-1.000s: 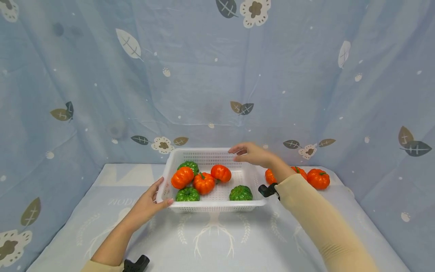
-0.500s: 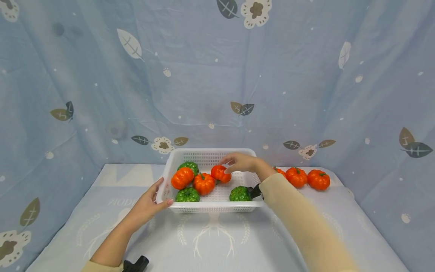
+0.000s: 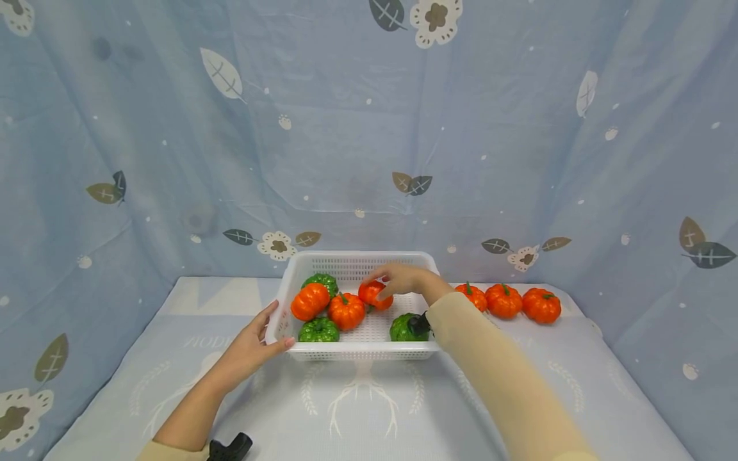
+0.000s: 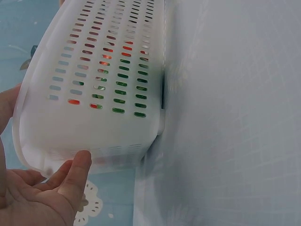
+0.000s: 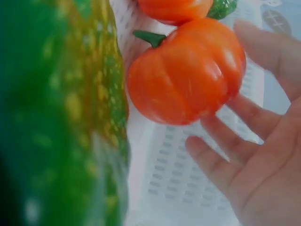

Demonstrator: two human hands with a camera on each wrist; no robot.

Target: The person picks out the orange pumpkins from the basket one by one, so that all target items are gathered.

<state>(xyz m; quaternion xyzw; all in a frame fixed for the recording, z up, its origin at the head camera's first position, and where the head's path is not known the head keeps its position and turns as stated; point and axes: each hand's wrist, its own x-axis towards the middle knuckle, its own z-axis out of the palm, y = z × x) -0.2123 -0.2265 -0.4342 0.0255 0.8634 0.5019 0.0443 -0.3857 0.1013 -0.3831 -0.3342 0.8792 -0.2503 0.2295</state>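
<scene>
A white perforated plastic basket [image 3: 357, 347] sits on the table with small orange and green pumpkins in it. My left hand [image 3: 249, 351] holds its left front corner, thumb at the rim and fingers along the outer wall [image 4: 61, 132]. Inside the basket, my right hand [image 3: 400, 278] is spread over an orange pumpkin [image 5: 188, 75], fingertips right at its side and thumb across from them. Another orange pumpkin [image 3: 346, 311] lies just left of it, and a further one [image 3: 310, 301] leans among two green pumpkins [image 3: 319, 330]. A green pumpkin [image 3: 401, 328] lies under the right wrist.
Three orange pumpkins [image 3: 504, 301] stand in a row on the table right of the basket, the leftmost [image 3: 473, 296] beside the right forearm. A patterned blue curtain [image 3: 357, 128] hangs behind the table [image 3: 230, 422], which has a pale printed cloth.
My right hand has come down and left from above the basket's back right to the orange pumpkin. The left hand, the basket and the pumpkins have stayed in place.
</scene>
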